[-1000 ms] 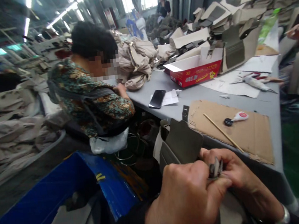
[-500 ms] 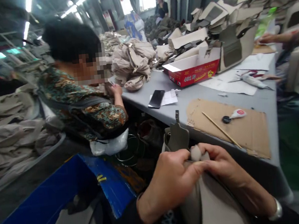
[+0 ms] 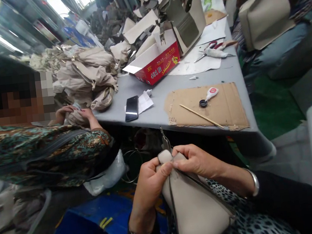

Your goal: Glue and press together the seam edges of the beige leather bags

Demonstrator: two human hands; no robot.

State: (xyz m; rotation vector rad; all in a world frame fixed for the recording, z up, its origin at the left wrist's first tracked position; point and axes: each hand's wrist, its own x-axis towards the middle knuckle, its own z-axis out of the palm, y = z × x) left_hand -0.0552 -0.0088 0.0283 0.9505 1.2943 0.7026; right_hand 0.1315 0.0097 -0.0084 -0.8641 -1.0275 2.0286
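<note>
Beige bag lay over the lap | long axis ran from far end to near right | left hand and right hand both pinched that far end, seemingly at a fold | table stood beyond

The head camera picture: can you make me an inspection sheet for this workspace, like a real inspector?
Surface: grey table with a cardboard sheet lying near its corner.
Job's things: one beige bag, held in front of the table.
Clutter: phone partly over white paper, thin stick and small white bottle on the cardboard, red box, heaped beige fabric.
Hands: left hand and right hand both pinch the bag's top.
Cables: nothing seen for sure; under the table is dark.
Surroundings: a person in a patterned top at left; blue bin below.
</note>
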